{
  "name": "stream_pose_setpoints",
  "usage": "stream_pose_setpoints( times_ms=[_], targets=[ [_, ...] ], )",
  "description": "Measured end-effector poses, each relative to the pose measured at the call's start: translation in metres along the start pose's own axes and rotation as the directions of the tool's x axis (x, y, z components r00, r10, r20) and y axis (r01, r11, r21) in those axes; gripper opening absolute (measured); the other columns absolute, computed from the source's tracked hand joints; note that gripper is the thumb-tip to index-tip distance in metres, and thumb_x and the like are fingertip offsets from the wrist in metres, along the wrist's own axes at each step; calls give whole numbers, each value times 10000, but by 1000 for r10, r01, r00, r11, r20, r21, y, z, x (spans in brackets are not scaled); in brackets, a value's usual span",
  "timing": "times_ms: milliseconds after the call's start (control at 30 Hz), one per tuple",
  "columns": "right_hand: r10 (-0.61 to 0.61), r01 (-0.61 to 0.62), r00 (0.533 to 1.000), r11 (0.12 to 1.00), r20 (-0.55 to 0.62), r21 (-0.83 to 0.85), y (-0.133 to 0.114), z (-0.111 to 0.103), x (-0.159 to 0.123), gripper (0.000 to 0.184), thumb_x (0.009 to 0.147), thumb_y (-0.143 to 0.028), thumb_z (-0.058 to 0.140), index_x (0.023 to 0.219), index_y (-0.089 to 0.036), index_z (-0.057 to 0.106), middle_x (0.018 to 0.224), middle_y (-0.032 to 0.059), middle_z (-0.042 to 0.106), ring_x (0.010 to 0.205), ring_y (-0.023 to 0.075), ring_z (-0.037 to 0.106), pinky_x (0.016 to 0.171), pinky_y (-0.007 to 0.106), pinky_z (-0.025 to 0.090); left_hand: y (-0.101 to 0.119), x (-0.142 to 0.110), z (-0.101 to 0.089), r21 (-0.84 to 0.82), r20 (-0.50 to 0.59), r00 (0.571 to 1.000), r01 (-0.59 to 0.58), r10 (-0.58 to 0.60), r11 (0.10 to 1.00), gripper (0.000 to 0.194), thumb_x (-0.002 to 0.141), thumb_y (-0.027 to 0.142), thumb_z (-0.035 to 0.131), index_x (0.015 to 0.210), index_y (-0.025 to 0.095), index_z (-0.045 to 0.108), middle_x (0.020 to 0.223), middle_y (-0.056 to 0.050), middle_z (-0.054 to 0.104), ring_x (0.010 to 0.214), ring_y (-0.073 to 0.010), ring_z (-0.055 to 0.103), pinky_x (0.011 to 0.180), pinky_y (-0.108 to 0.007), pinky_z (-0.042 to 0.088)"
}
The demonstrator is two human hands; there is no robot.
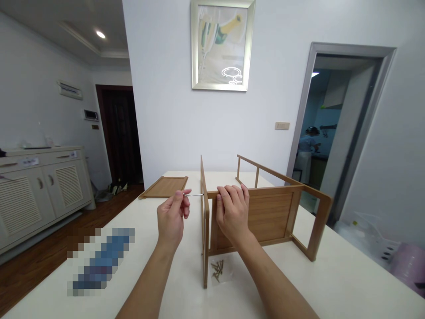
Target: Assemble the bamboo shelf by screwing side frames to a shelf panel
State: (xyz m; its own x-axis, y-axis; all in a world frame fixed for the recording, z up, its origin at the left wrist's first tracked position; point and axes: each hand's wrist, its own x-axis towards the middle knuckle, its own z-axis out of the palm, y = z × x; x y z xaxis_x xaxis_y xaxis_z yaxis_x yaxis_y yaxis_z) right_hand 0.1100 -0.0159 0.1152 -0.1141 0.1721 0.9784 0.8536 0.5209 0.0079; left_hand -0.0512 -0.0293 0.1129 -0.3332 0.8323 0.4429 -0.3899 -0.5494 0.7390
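Observation:
A wooden rack [259, 215] lies on its side on the white table, its panel upright between two end frames. My left hand [172, 217] pinches a thin metal hex key [193, 195], whose far end meets the near left side frame [205, 221] close to the panel's top edge. Over that same top edge, near the joint, my right hand [234, 212] is wrapped, gripping the panel. Below it, several brass-coloured screws [217, 269] lie on a clear plastic bag by the foot of the frame.
A separate wooden panel [166, 187] rests flat at the table's far left. Blurred out, a blue item [104, 259] lies on the left of the white table [179, 283]. A person [308, 146] stands beyond the doorway. White and pink containers [410, 266] are beside the table at right.

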Motion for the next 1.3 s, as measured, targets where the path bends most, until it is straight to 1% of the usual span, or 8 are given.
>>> stream_pose_setpoints(
  times_ms=[100,200,367,533,733,933,1100,1300],
  targets=[
    [2,-2,1000,1000,11,-4,1,1,-1,200,923,-165,488,1066,-185,627,1012,87,659,1000,214,576,1080,465,308,2,6,-3,-148,70,984,174,-165,974,359,766,442,738,909,115,707,606,25,544,447,-37,428,397,-166,282],
    [2,-2,1000,1000,15,-1,1,1,-2,201,924,-161,487,1071,-184,621,1017,86,658,1005,213,574,1084,466,301,6,8,-5,-194,134,951,302,-280,933,344,751,431,757,892,134,655,571,46,530,407,-31,410,381,-151,266],
    [3,-3,1000,1000,-1,12,1,2,-1,203,919,-154,490,1067,-189,624,1006,82,662,989,210,579,1085,473,302,11,7,-6,-191,291,855,492,-429,850,425,805,494,681,622,163,488,430,69,407,329,-34,343,350,-160,240],
    [3,-3,1000,1000,-11,17,1,1,-1,208,916,-156,495,1066,-190,635,1010,84,665,992,213,581,1084,477,310,12,8,-8,-187,218,886,450,-410,873,366,777,429,727,636,144,547,419,71,410,332,-23,352,352,-146,239],
    [8,-8,1000,1000,-8,13,1,2,-2,239,920,-160,484,1097,-202,639,1008,82,658,1004,217,577,1087,480,304,14,10,-9,-125,263,848,503,-461,855,372,777,474,706,703,124,601,427,71,415,332,-29,359,350,-153,248],
    [10,-10,1000,1000,-8,16,-1,1,0,229,920,-161,484,1086,-198,638,1001,83,662,993,217,580,1085,481,305,16,10,-10,-133,279,847,500,-452,856,319,777,413,722,707,135,583,428,84,392,338,-23,335,361,-149,239],
    [11,-11,1000,1000,1,-3,0,2,-1,227,917,-158,486,1083,-196,637,1002,83,661,997,220,578,1081,478,309,17,11,-16,-38,299,885,385,-357,922,273,785,380,706,728,122,636,486,40,475,400,-39,388,399,-161,276],
    [9,-9,1000,1000,3,0,1,2,-1,236,917,-156,482,1093,-200,633,1006,83,655,1002,218,576,1082,480,306,16,15,-24,249,361,897,171,-255,953,239,814,384,662,778,148,669,591,-2,563,480,-80,470,464,-192,341]
  ],
)
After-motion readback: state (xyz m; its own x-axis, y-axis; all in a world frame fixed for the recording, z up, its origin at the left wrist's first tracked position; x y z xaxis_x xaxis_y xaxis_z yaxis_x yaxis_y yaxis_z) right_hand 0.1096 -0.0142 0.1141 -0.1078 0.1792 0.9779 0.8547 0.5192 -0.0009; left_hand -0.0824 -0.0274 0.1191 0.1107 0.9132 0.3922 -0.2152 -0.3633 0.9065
